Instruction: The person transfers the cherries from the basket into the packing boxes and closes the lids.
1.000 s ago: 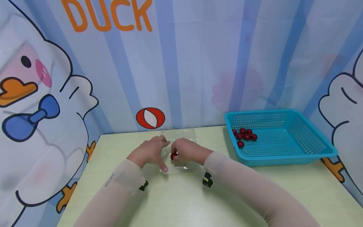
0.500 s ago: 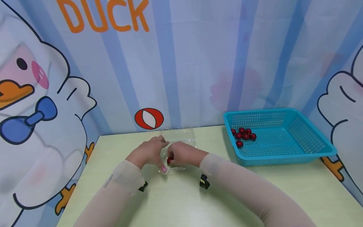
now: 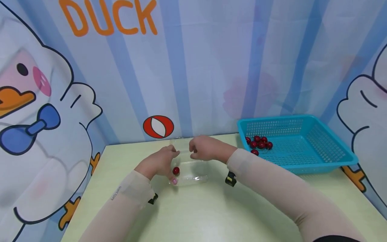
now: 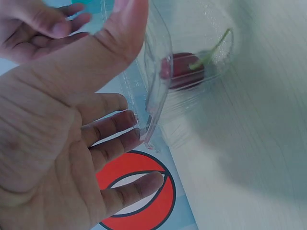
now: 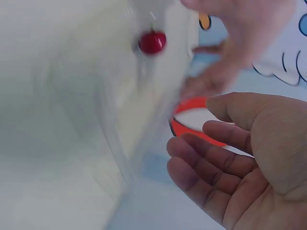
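Note:
A cherry (image 3: 176, 171) with a green stem lies in the left part of a clear plastic box (image 3: 193, 178), whose lid stands folded back toward the wall. The left wrist view shows the cherry (image 4: 187, 71) through the plastic. At the box's left side is my left hand (image 3: 159, 163), fingers fairly straight and spread, some fingertips touching the plastic edge. My right hand (image 3: 210, 148) hovers over the back right of the box. In the right wrist view its fingers (image 5: 211, 177) are loosely bent and hold nothing.
On the right stands a turquoise mesh basket (image 3: 302, 168) with several cherries (image 3: 261, 144) gathered at its left end. A printed cloth (image 3: 211, 67) hangs behind the pale table (image 3: 193, 215), close to the box.
My right hand has let go of the cherry inside the box at the left, then moved up, back and to the right. My left hand has stayed at the box's side.

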